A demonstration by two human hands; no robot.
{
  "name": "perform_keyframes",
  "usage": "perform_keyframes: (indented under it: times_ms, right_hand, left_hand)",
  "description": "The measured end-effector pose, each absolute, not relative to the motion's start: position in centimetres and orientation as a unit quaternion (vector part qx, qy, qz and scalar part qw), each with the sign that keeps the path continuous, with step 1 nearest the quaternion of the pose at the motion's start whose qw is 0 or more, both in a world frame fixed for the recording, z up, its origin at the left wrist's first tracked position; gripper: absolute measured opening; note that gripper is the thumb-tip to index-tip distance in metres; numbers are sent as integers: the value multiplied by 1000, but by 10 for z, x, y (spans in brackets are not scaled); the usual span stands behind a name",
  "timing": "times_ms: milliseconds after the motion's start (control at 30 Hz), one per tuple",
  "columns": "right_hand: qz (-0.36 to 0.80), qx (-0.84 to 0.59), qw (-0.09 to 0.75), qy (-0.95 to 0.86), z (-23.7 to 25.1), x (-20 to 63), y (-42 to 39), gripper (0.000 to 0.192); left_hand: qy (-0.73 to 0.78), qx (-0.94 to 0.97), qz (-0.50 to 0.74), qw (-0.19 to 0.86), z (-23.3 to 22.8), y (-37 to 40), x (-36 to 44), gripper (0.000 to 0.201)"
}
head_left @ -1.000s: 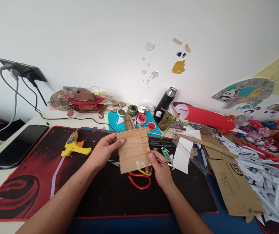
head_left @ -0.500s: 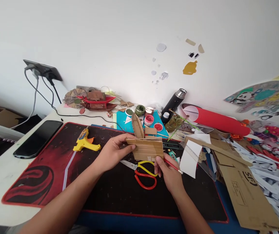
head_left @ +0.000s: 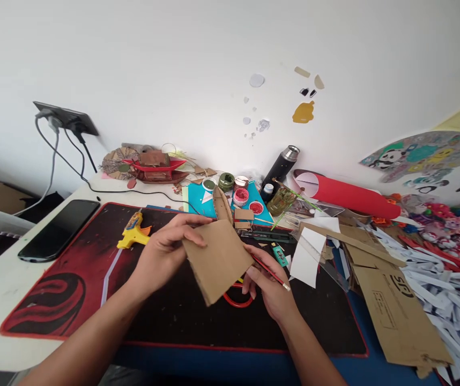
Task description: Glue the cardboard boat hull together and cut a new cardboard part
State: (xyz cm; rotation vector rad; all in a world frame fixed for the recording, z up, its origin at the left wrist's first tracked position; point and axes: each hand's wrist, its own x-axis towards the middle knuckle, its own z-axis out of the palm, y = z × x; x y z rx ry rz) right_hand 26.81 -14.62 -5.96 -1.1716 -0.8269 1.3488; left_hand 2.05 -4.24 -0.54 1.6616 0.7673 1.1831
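Note:
A square piece of brown cardboard (head_left: 217, 262) is held tilted above the mat, its plain face towards me. My left hand (head_left: 169, 249) grips it by the upper left edge, thumb and fingers closed. My right hand (head_left: 272, 292) has its fingers closed around a red pencil (head_left: 274, 275) with a pale end, close to the cardboard's right corner. Whether that hand also pinches the corner is hard to see. Beneath the cardboard lie scissors, mostly hidden, with a red handle loop (head_left: 238, 304) showing. Just behind stands a boat-shaped cardboard piece (head_left: 222, 205).
A yellow glue gun (head_left: 134, 233) lies on the dark mat (head_left: 165, 321) at left, near a phone (head_left: 59, 230). Paint pots (head_left: 240, 197), a black flask (head_left: 281, 169) and a red paper roll (head_left: 350, 195) stand behind. Cardboard sheets (head_left: 399, 316) and paper strips (head_left: 427, 268) fill the right.
The cardboard has been turned from a ribbed, printed side to a plain face and tilted lower, now covering most of the scissors. Both hands still stay by it; the view shifted slightly.

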Motion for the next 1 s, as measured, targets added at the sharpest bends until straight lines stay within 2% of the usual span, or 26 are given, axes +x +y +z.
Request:
perform_keyframes:
  times_ms: [67, 167, 333, 433, 500, 533, 567, 633, 667, 800, 1000]
  right_hand:
    - [580, -484, 559, -341, -58, 268, -147, 44]
    - [588, -481, 565, -320, -59, 267, -148, 40]
    - [581, -500, 585, -266, -61, 263, -145, 52]
    - [579, -504, 592, -247, -59, 259, -141, 48]
    - [575, -513, 582, -259, -57, 256, -138, 43]
    - [571, -521, 577, -264, -56, 255, -138, 42]
    - [566, -530, 573, -266, -57, 255, -137, 42]
    - [553, -548, 571, -260, -59, 254, -136, 43]
    - [544, -554, 576, -257, -60, 255, -136, 43]
    - [517, -561, 596, -250, -67, 257, -137, 45]
    - [532, -562, 593, -223, -71, 259, -140, 46]
  left_hand:
    - [335, 576, 513, 541, -11, -41, 19, 19]
    - [341, 492, 541, 591, -13, -42, 19, 20]
    - [324, 550, 463, 615, -12, -40, 22, 23]
    - [305, 559, 416, 649, -15, -37, 28, 25]
    - [314, 544, 410, 661, -17, -34, 33, 17]
    - [327, 526, 418, 665, -18, -33, 36, 6]
    - [344, 501, 427, 670, -20, -32, 38, 10]
    - [382, 439, 436, 686, -23, -31, 40, 36]
    - [396, 410, 431, 700, -25, -31, 40, 43]
    - [409, 368, 361, 753, -31, -38, 34, 50]
    - [400, 394, 301, 770, -30, -46, 33, 40]
